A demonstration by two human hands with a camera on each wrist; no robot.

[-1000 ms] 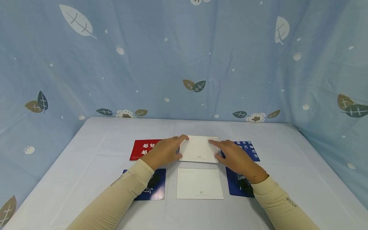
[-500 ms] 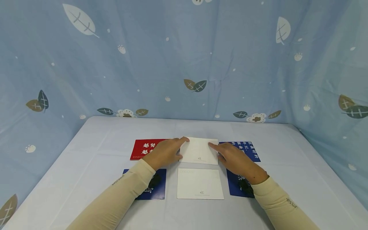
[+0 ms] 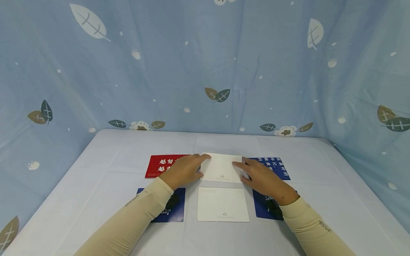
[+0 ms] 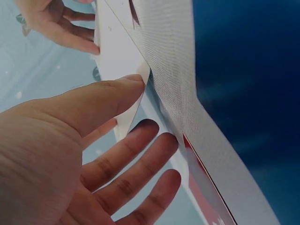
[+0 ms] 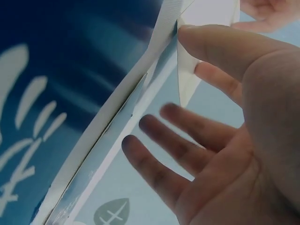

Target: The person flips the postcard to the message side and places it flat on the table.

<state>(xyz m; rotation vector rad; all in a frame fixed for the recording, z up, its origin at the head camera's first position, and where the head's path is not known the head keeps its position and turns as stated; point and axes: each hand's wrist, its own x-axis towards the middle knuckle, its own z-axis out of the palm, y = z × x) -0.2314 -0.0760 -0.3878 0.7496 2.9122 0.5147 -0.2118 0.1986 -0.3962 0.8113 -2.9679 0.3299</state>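
Note:
A white postcard (image 3: 221,167), printed with a small mark near its front edge, lies between both hands at the back middle. My left hand (image 3: 182,171) holds its left edge, thumb at the near corner and index finger at the far one. On the opposite edge my right hand (image 3: 264,179) grips with thumb and index finger. In the left wrist view the thumb presses the corner of the card (image 4: 115,47), whose pale side edge looks thick, like a stack. The other three fingers of each hand stay off the card.
A second white card (image 3: 223,204) lies in front. A red card (image 3: 160,165) and a blue card (image 3: 175,206) are at left, two blue cards (image 3: 275,167) at right, partly hidden by hands and sleeves. A leaf-patterned curtain (image 3: 205,64) hangs behind the white table (image 3: 112,163).
The white postcard's right side has come slightly nearer. My right hand's fingers have shifted along that edge, its thumb now back at the near corner. The left hand has barely moved.

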